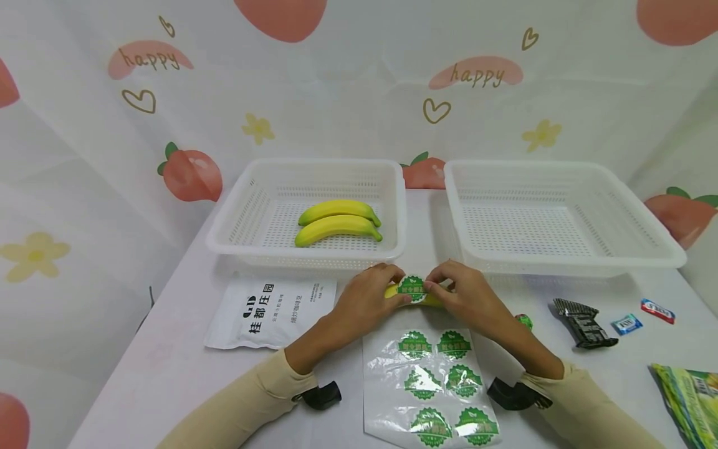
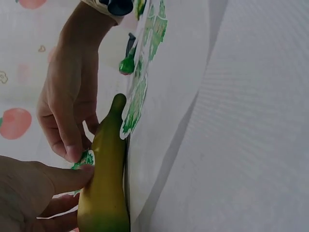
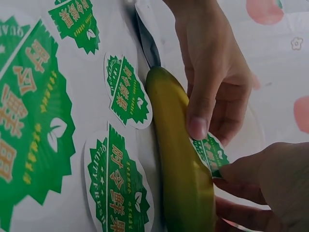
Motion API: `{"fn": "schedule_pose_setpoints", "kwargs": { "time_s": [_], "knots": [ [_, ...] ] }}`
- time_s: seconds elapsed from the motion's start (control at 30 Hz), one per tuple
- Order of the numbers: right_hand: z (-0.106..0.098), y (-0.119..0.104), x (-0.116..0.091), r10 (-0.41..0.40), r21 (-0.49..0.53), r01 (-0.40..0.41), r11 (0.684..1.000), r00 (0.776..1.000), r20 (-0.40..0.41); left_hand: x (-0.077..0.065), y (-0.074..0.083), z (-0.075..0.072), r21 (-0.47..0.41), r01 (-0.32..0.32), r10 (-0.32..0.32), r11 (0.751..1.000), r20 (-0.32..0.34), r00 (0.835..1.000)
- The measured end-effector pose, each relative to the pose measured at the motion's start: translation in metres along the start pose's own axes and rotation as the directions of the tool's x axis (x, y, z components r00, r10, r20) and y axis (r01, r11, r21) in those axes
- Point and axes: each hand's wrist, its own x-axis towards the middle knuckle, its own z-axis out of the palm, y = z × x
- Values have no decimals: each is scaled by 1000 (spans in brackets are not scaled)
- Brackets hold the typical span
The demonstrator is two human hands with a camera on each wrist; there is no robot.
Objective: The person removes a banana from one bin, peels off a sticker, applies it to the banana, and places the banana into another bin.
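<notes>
A yellow banana (image 3: 181,159) with greenish ends lies crosswise on the table between both hands. A round green sticker (image 1: 412,289) with a zigzag edge sits against its side. My left hand (image 1: 367,299) holds the banana, thumb at the sticker's left edge and fingers curled behind. From the other side my right hand (image 1: 468,296) pinches the sticker's right edge, with its thumb and index finger near the banana. A sticker sheet (image 1: 384,374) with several more green stickers lies in front of the hands.
Two more bananas (image 1: 339,229) lie in the left white basket (image 1: 224,246); a second white basket (image 1: 566,265) stands to its right. A white pouch (image 1: 272,315) is at left. Black packet (image 1: 583,322), small blue wrapper (image 1: 626,323), red-blue wrapper (image 1: 657,310) and green-yellow bag (image 1: 690,399) lie right.
</notes>
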Motion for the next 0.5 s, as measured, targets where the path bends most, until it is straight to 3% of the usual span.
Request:
{"fn": "schedule_pose_setpoints", "kwargs": {
  "time_s": [0.17, 0.3, 0.5],
  "knots": [
    [1, 0, -1, -108, 6, 108, 994, 994, -8, -1, 2, -1, -58, 58, -57, 997, 17, 998],
    [3, 0, -2, -209, -11, 210, 978, 976, 67, -1, 3, -1, -49, 41, -40, 998, 16, 999],
    [5, 1, -2, -162, -116, 179, 977, 977, 140, -1, 3, -2, 22, -16, 15, 1000, 29, 999]
  ]
}}
